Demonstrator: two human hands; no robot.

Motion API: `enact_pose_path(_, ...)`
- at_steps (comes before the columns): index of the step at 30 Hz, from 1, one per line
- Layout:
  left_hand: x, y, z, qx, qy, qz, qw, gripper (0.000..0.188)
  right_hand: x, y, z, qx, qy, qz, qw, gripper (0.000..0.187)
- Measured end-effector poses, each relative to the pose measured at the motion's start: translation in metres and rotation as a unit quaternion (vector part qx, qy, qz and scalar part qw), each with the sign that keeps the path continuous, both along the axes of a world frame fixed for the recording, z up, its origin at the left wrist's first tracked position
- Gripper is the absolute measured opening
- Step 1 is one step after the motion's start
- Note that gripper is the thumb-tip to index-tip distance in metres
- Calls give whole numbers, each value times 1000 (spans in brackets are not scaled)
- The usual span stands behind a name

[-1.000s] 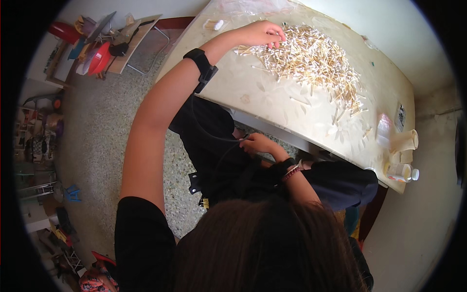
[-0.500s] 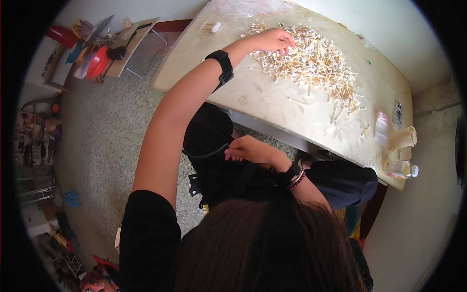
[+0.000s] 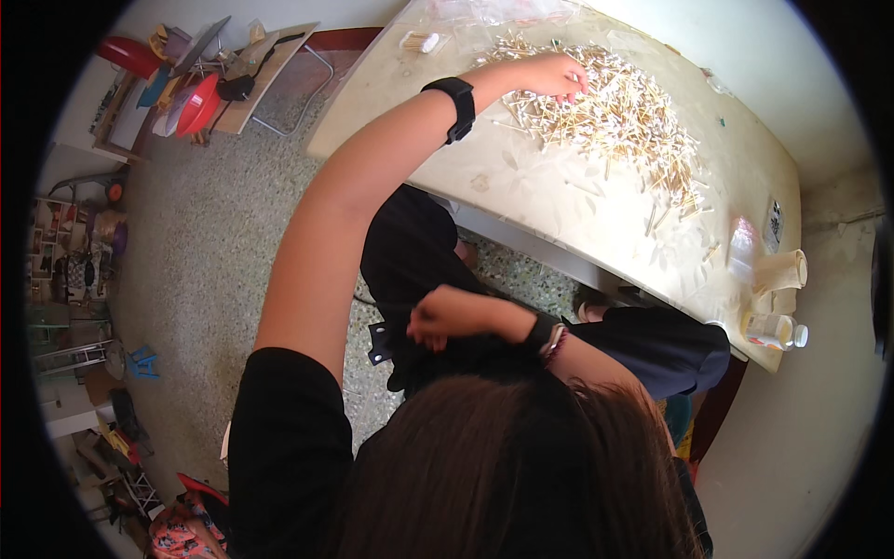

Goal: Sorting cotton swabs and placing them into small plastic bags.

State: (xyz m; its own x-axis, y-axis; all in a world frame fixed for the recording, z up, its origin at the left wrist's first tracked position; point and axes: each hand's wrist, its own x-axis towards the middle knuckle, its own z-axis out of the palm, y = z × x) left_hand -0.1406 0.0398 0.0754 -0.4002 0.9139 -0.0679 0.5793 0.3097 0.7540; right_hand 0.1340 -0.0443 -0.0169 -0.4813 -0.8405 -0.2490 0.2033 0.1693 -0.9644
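Note:
A wide loose heap of cotton swabs (image 3: 643, 116) with white tips and pale sticks covers the far middle of the cream table (image 3: 521, 191). My left hand (image 3: 556, 76) reaches over its left part, fingers curled down and closed at the swabs; what they grip is too small to make out. Low over my dark-clothed lap is my right hand (image 3: 449, 315), away from the table. Its fingers are blurred by motion, so whether they hold anything does not show. A thin dark cord (image 3: 364, 300) shows left of that hand.
On the far left of the table lies a small pack of swabs (image 3: 421, 42), near clear plastic film (image 3: 503, 11). A beige roll (image 3: 782, 270) and a clear bottle (image 3: 775, 331) stand at the right end. A side table (image 3: 265, 74) with a red basin (image 3: 198, 104) stands at left.
My right hand has moved left and down over my lap. My left hand stays at the swab heap, with its fingers still curled. The whole view has shifted slightly.

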Motion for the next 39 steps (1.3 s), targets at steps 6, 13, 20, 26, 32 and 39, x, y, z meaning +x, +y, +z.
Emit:
enact_pose_path(6,-6,24,-10,-39,19,-17,999,23,28,-73,-3,35,254,274,927,48)
enact_pose_path(13,5,27,-17,-46,17,-12,999,22,-28,-46,3,32,5,5,999,42)
enact_pose_path(20,-4,35,-17,-3,-35,2,999,22,-23,-15,-18,182,126,180,959,25)
enact_pose_path(26,0,44,-29,28,-101,27,994,23,-6,-28,-21,97,-35,173,980,19)
enact_pose_path(32,15,54,-41,27,-121,9,992,24,0,-17,-4,18,46,221,974,23)
enact_pose_path(39,5,59,-45,17,-125,28,992,23,-6,20,-8,-82,2,127,989,28)
